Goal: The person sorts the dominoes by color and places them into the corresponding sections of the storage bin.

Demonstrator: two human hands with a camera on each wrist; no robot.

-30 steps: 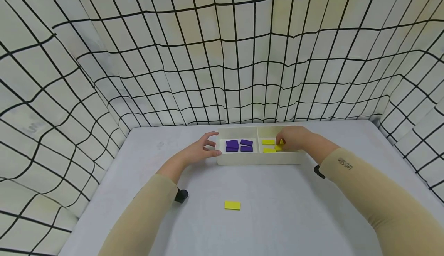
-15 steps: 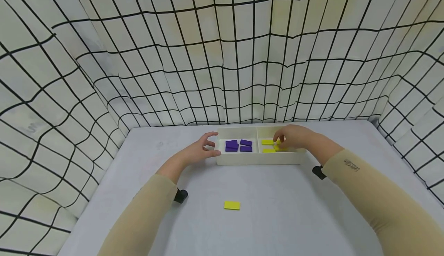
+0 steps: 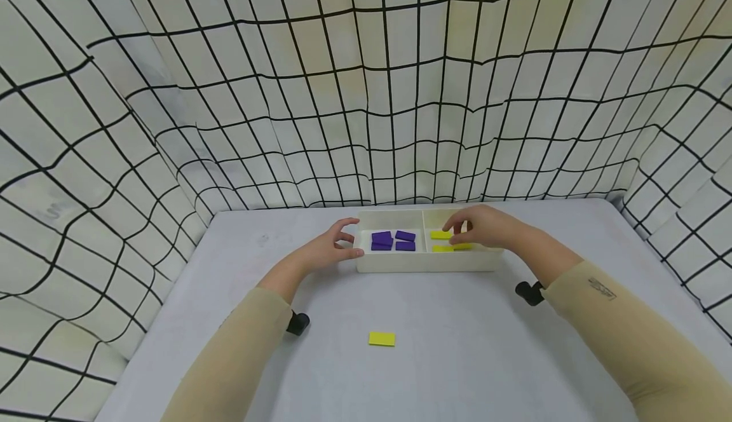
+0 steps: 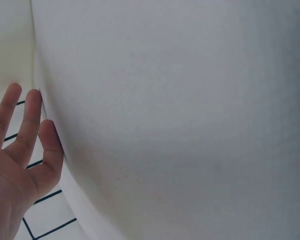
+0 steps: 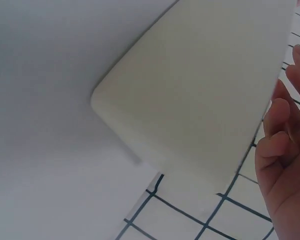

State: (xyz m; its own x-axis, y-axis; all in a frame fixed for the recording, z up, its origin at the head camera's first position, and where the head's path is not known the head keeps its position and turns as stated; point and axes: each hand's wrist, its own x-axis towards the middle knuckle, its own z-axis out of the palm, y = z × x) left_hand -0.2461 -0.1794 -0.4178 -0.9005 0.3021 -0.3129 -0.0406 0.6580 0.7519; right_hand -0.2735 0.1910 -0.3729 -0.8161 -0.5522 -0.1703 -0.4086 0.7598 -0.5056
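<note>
A white two-compartment tray (image 3: 394,263) stands toward the back of the table. Several purple tiles (image 3: 405,246) lie in its left compartment, and several yellow tiles (image 3: 441,235) in the right one. My left hand (image 3: 326,247) is at the tray's left end, thumb by the front corner and fingers spread toward the back; the left wrist view has this hand (image 4: 20,160) with fingers extended. Over the right compartment is my right hand (image 3: 486,226), thumb and forefinger apart close above the yellow tiles, some of which it hides. In the right wrist view that hand (image 5: 290,160) has bent fingers beside the tray wall.
One more yellow tile (image 3: 382,339) lies on the white table (image 3: 446,358) between the forearms, nearer the front. White sheeting behind a black grid net (image 3: 394,114) rises along the back and both sides.
My right hand has let go of a yellow tile in the right compartment and shifted slightly left, its thumb and forefinger spreading. The left hand stays at the tray's end.
</note>
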